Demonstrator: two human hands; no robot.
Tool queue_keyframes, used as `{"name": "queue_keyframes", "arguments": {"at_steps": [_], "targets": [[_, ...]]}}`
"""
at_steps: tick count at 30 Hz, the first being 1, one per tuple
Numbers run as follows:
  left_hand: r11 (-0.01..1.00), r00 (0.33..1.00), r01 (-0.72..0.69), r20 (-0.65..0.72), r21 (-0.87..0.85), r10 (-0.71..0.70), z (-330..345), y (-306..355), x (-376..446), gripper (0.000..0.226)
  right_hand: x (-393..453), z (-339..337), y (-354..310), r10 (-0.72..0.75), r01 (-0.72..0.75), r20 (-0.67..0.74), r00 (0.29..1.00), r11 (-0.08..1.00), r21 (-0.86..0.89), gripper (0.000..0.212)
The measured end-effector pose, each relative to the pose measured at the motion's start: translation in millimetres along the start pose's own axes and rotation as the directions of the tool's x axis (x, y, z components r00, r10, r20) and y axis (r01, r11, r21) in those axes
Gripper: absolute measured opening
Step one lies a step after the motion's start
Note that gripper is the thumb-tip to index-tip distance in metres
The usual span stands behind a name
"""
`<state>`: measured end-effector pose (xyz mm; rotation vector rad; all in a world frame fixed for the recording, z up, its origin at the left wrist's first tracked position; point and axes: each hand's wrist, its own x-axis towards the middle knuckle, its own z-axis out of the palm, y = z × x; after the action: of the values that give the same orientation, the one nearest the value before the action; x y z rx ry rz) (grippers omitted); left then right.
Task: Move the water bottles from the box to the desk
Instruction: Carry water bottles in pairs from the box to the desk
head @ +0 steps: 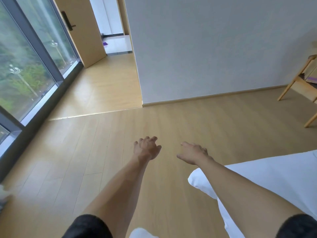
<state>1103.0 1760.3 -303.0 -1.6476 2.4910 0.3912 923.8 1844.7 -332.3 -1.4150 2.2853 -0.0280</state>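
Reaching forward over pale wooden plank floor point(106, 169): left hand point(146, 149) at 12 o'clock, right hand point(193, 152) at 1 o'clock, both relaxed, empty. Box, bottles, desk unseen. Risk: tripping on white bedding point(274, 177) at 4 o'clock.

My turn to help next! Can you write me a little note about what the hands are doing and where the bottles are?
Left hand: held out over the wooden floor, fingers relaxed, holding nothing.
Right hand: the same, open and holding nothing.
Bottles, box and desk: none are in view. Only white bedding at the right and a wooden stand by the wall show.
Done: cannot tell from here.
Left: find the box, then carry bottles to the desk.
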Motion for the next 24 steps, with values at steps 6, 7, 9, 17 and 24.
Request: {"name": "queue_keyframes", "arguments": {"at_steps": [6, 7, 9, 17, 24], "targets": [[0.996, 0.996, 0.083, 0.022, -0.029, -0.083, -12, 0, 86, 0.052, 86, -31, -5, -0.065, 0.066, 0.027, 0.998, 0.997, -0.050, 0.068], [0.995, 0.995, 0.100, 0.027, -0.028, -0.099, -13, -4, 99, 0.052, 99, -34, -8, -0.072, 0.074, 0.035, 0.997, 0.996, -0.058, 0.067], [0.993, 0.993, 0.114, 0.030, -0.030, -0.113, -17, -7, 127, 0.052, 127, -41, -11, -0.087, 0.090, 0.045, 0.995, 0.993, -0.079, 0.065], [0.999, 0.999, 0.031, 0.032, -0.035, -0.030, -33, 1, 275, 0.051, 252, -81, -16, -0.027, 0.029, 0.025, 0.999, 0.995, -0.091, 0.062], [0.998, 0.998, -0.055, 0.011, -0.023, 0.055, -93, -7, 448, 0.051, 384, -161, -45, 0.026, -0.034, -0.072, 0.997, 0.994, -0.104, 0.062]]}}
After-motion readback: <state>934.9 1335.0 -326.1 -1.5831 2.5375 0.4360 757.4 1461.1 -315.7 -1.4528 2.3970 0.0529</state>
